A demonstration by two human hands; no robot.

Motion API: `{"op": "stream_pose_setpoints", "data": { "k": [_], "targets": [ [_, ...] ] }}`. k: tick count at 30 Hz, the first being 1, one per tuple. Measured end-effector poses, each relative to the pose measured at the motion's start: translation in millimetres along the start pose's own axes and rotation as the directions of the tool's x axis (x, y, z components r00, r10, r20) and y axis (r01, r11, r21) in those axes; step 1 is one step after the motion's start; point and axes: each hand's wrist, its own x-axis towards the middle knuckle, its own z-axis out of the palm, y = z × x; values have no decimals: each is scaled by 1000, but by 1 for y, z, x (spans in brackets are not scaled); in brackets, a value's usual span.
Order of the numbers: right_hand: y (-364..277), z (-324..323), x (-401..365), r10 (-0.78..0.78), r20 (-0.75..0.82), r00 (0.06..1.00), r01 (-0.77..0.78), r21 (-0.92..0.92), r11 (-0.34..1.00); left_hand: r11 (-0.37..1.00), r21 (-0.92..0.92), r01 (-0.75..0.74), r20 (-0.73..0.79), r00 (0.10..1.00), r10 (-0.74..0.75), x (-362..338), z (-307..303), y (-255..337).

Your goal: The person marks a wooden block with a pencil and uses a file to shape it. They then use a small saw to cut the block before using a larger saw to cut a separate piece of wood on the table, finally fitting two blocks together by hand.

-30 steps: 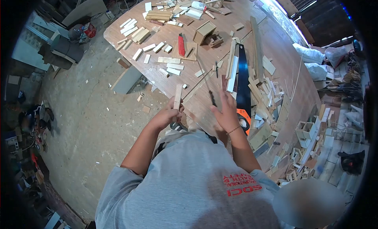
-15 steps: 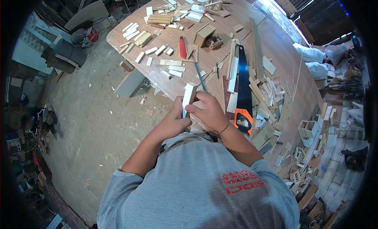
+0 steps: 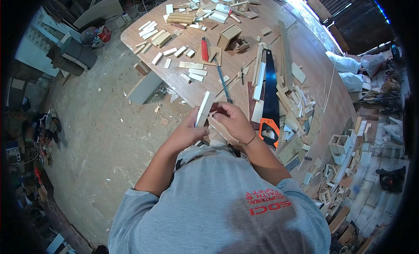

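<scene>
My left hand [image 3: 190,128] is closed around the lower part of a small pale wooden block [image 3: 205,108], which stands up tilted in front of my shirt. My right hand [image 3: 232,123] is just beside the block, its fingers curled with the thumb against them. Whatever those right fingers hold, if anything, is hidden. On the table past my hands are a blue ruler-like strip [image 3: 223,81] and a red-handled cutter [image 3: 204,49]. To the right of my right hand lies a handsaw [image 3: 269,97] with an orange and black handle.
Wood strips and offcuts cover much of the brown table [image 3: 183,90]. A small wooden box [image 3: 229,37] stands beyond the cutter. Long boards [image 3: 285,57] lie past the saw. A grey panel [image 3: 144,89] leans under the table's left edge, above the littered concrete floor [image 3: 109,145].
The block has tilted to the right and turned in my left hand. My right thumb has come off it, and the right fingers now curl beside it.
</scene>
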Motion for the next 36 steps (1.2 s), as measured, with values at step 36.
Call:
{"op": "stream_pose_setpoints", "data": {
  "k": [36],
  "targets": [
    [149,-129,-146,291,-790,539,-835,-455,310,487,872,-42,-230,844,484,-7,-28,-48]
  ]
}}
